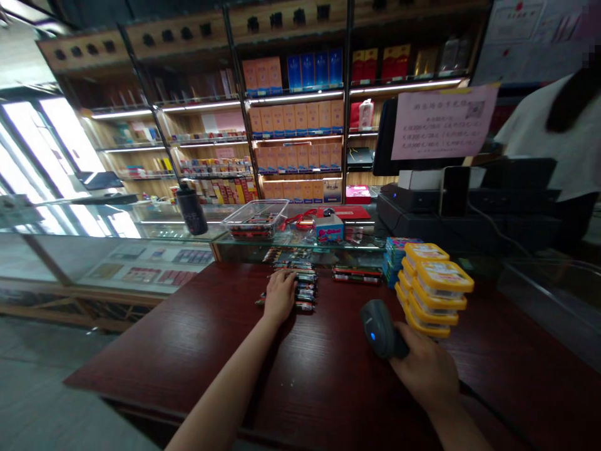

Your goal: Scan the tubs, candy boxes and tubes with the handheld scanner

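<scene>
My right hand (pixel 425 369) is closed round the grip of a grey handheld barcode scanner (pixel 379 327), whose head points left and shows a small blue light. My left hand (pixel 280 294) rests on a row of small dark packets (pixel 303 289) laid out on the dark red wooden counter (pixel 197 351); its fingers lie over the packets, curled slightly. A second short row of dark packets (pixel 357 274) lies further right. Just right of the scanner stands a stack of yellow-lidded flat tins (pixel 439 289).
A glass display case (pixel 154 250) runs behind the counter, bearing a clear plastic tray (pixel 256 219), a dark bottle (pixel 191 211) and a small blue box (pixel 329 228). A till with a monitor (pixel 422 207) stands at right, beside a person in a white shirt (pixel 558 138). Shelves of boxes (pixel 295 119) fill the back wall.
</scene>
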The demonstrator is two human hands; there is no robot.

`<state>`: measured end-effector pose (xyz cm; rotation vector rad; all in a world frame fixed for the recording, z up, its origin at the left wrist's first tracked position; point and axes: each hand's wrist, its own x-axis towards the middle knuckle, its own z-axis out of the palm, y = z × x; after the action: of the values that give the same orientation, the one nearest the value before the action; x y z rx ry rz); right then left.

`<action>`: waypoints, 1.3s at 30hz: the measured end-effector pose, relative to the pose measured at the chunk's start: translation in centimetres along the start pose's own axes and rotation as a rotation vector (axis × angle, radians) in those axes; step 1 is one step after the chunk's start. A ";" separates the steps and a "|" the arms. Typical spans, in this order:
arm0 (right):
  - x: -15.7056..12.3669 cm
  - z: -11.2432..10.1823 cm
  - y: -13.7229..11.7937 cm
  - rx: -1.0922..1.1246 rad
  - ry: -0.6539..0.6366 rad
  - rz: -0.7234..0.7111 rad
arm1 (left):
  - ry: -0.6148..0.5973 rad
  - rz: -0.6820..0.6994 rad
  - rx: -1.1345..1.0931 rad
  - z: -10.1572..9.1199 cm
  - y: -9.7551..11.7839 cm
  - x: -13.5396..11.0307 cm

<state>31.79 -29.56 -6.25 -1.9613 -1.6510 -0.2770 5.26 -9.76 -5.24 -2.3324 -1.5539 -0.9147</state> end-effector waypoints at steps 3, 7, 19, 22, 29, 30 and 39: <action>0.2 -0.3 -0.2 -0.018 -0.023 0.036 | 0.009 0.106 -0.054 0.7 1.9 0.6; 0.4 -0.4 -0.2 -0.008 -0.043 0.077 | 0.009 0.231 -0.113 2.3 5.1 1.7; 0.6 -0.1 0.1 0.032 -0.042 0.077 | -0.400 0.479 -0.045 4.8 9.6 3.4; 0.5 0.0 0.3 0.038 -0.021 0.052 | -0.386 0.453 -0.013 4.0 10.2 3.2; 0.1 -0.7 -0.1 0.022 -0.011 0.033 | -0.118 0.234 -0.111 0.9 9.8 -0.2; 0.1 -0.8 -0.3 0.024 -0.013 0.035 | -0.079 0.193 -0.133 0.6 9.4 -1.0; -0.3 -0.5 0.4 0.129 0.033 0.003 | 0.098 -0.043 -0.261 1.0 7.5 -4.2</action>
<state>32.19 -30.11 -6.08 -1.8538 -1.6038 -0.1961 11.23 -15.74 -7.15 -2.3872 -1.5315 -1.2922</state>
